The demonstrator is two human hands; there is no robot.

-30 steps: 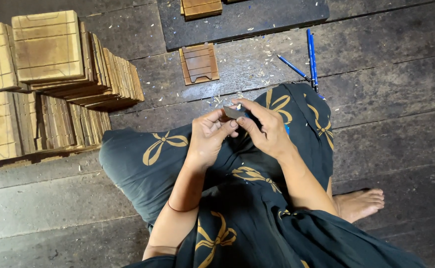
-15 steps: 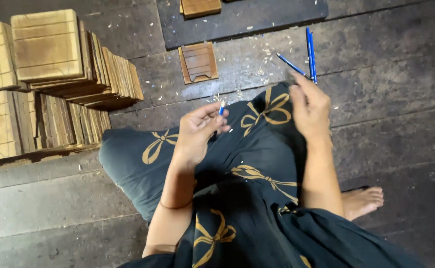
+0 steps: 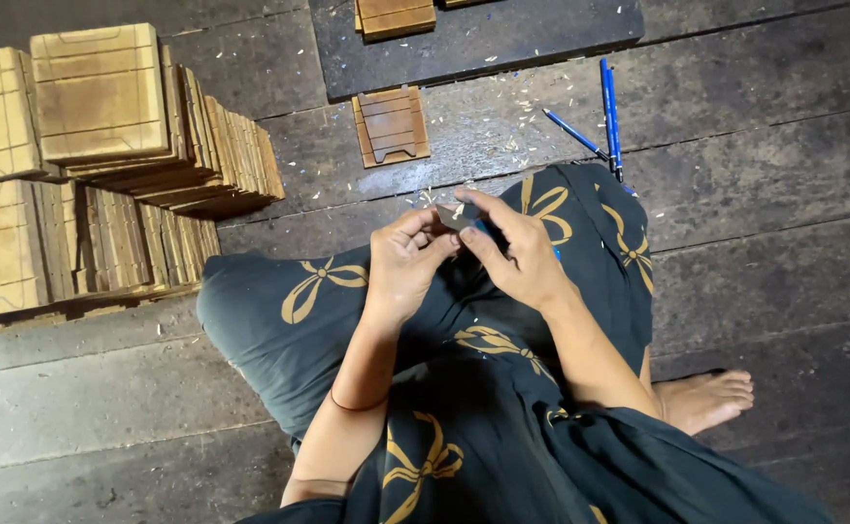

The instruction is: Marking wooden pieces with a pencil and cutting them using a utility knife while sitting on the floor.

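- Hands meet over your lap: left hand and right hand both pinching a small dark piece.
- Judging by that, you're mid-adjustment; next needs steady fingertip grip.
- Blue pens lie on the floor.

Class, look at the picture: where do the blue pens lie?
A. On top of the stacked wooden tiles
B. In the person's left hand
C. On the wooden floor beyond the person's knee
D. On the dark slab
C: the blue pens lie on the bare floor planks, off the dark slab and away from both hands.

Dark, worn wooden plank floor, dimly lit.
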